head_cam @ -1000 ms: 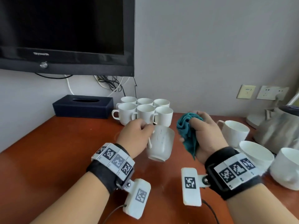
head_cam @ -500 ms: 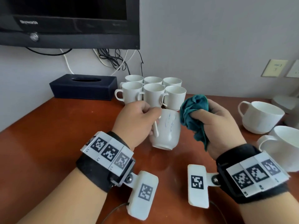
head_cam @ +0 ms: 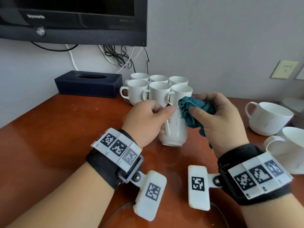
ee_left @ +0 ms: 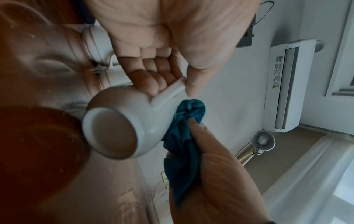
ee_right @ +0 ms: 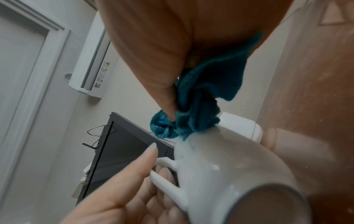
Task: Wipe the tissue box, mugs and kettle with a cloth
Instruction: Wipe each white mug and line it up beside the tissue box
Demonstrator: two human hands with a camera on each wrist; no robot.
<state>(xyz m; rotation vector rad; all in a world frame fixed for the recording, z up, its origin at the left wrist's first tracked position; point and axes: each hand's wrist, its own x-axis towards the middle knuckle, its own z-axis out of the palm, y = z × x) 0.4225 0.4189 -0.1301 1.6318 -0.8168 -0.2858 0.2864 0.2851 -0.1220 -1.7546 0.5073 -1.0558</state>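
My left hand (head_cam: pixel 148 120) grips a white mug (head_cam: pixel 175 132) by its handle and holds it above the wooden table (head_cam: pixel 57 137), base tilted toward me. Faint blue marks show on the mug's side (ee_right: pixel 188 149). My right hand (head_cam: pixel 217 119) holds a bunched teal cloth (head_cam: pixel 194 111) and presses it against the mug's upper side. In the left wrist view the cloth (ee_left: pixel 184 131) touches the mug (ee_left: pixel 122 121) beside the handle. A dark blue tissue box (head_cam: pixel 88 83) sits at the back left. The kettle is out of view.
Several white mugs (head_cam: pixel 158 89) stand clustered against the wall behind my hands. Two wider white cups (head_cam: pixel 269 119) (head_cam: pixel 289 148) sit at the right. A black television (head_cam: pixel 74 18) hangs above, with cables (head_cam: pixel 118 55) below it. Wall sockets (head_cam: pixel 284 69) are at the right.
The cloth has come from beside the mug onto its upper side. The mug now stands more upright in my left hand. The view shifted left and the kettle left the frame.
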